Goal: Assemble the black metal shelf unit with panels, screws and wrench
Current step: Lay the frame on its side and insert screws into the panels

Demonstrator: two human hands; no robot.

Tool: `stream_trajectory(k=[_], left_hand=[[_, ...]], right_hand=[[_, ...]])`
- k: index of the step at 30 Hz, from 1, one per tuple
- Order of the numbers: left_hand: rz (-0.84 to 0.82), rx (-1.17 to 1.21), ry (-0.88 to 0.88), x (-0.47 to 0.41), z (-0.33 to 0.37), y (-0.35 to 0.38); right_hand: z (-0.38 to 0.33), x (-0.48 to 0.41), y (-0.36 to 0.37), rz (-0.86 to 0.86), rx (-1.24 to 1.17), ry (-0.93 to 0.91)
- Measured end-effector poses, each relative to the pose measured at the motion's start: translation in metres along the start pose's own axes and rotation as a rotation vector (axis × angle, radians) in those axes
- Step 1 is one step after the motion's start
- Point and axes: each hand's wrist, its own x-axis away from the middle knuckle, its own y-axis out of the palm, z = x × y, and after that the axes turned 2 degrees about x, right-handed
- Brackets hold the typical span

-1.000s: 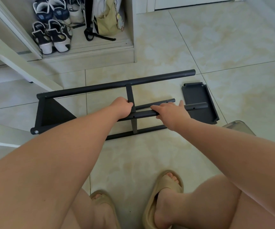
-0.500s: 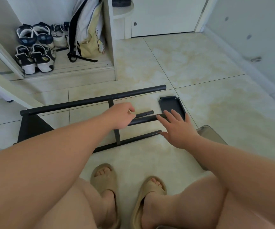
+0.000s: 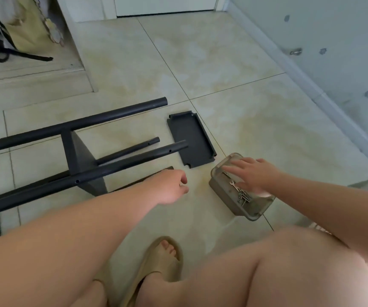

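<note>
The right hand (image 3: 252, 176) reaches flat and released into the box (image 3: 229, 201), with the screws (image 3: 244, 198) just beneath it. The left hand (image 3: 169, 188), loosely curled and empty, hangs between box and frame (image 3: 112, 168).

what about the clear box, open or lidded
Open: the right hand reaches inside the clear box, over loose screws and a small wrench; no lid on it.

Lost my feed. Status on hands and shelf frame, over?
Right hand open, over screw container. Left hand loosely curled, empty. Shelf frame on floor, untouched.
</note>
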Motion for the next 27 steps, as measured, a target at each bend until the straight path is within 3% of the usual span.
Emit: stream_trajectory(k=[6, 13, 16, 21, 27], left_hand=[[-0.024, 0.226, -0.046, -0.068, 0.023, 0.051], [-0.046, 0.373, -0.038, -0.137, 0.054, 0.084], [-0.033, 0.383, -0.029, -0.157, 0.062, 0.085], [0.024, 0.351, -0.215, -0.170, 0.068, 0.096], [-0.138, 0.235, -0.231, -0.156, 0.044, 0.116]], right_hand=[[0.028, -0.041, 0.087, -0.119, -0.164, 0.076], [0.037, -0.075, 0.153, -0.141, -0.400, 0.147], [0.033, -0.088, 0.173, -0.137, -0.476, 0.174], [0.026, -0.105, 0.192, -0.090, -0.584, 0.225], [0.018, -0.118, 0.195, 0.032, -0.536, 0.240]])
